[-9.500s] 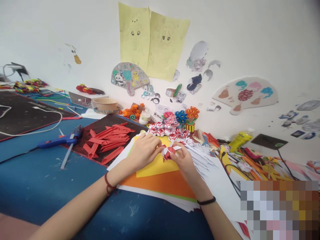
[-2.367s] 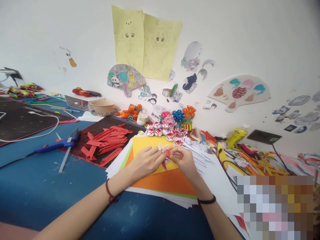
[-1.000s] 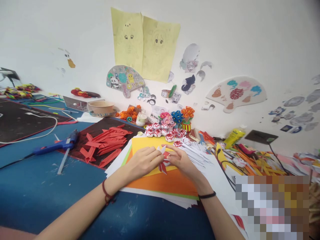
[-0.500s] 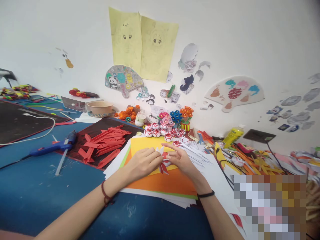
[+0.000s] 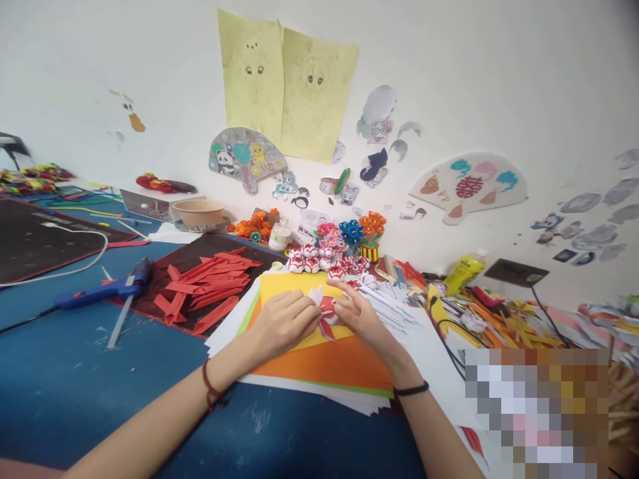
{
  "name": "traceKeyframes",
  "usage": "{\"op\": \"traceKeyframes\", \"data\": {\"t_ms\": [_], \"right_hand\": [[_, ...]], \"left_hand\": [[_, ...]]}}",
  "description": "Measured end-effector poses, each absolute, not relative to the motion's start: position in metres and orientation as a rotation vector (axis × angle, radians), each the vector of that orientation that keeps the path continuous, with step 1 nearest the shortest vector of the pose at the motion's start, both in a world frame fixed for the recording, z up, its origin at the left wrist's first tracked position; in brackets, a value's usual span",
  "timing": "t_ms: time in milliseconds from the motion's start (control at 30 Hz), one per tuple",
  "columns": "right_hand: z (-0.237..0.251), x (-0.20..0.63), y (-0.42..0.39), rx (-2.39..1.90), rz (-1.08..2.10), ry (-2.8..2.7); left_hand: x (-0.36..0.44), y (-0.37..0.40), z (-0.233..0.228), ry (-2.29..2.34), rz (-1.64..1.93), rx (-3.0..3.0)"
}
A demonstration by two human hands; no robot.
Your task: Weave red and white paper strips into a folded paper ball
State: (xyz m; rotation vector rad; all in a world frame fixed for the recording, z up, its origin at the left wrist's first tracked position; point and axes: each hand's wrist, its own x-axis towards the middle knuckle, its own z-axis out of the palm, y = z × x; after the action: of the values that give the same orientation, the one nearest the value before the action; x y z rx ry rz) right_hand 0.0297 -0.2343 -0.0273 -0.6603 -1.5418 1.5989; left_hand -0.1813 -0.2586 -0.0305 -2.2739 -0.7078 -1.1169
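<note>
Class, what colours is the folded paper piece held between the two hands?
Red and white, seen in the head view: the folded paper piece sits between both hands.

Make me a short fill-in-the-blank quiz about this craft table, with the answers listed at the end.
1. Both hands, the left hand and the right hand, pinch a folded paper piece coloured white and ____.
2. The glue gun left of the red strips is ____.
3. The top sheet of the paper stack is ____.

Answers: red; blue; yellow
</note>
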Motion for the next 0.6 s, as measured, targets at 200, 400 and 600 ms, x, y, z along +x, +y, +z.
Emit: {"op": "traceKeyframes", "data": {"t_ms": [200, 400, 600], "right_hand": [[-0.024, 0.027, -0.236, -0.572, 1.583, -1.524], [-0.030, 0.022, -0.233, -0.597, 1.522, -1.587], [-0.033, 0.025, -0.228, -0.676, 1.354, -1.615]], "left_hand": [[-0.181, -0.259, -0.031, -0.728, -1.135, -2.077], [-0.180, -0.260, -0.035, -0.774, -1.096, -2.110], [-0.178, -0.260, -0.035, -0.872, -1.020, -2.157]]}}
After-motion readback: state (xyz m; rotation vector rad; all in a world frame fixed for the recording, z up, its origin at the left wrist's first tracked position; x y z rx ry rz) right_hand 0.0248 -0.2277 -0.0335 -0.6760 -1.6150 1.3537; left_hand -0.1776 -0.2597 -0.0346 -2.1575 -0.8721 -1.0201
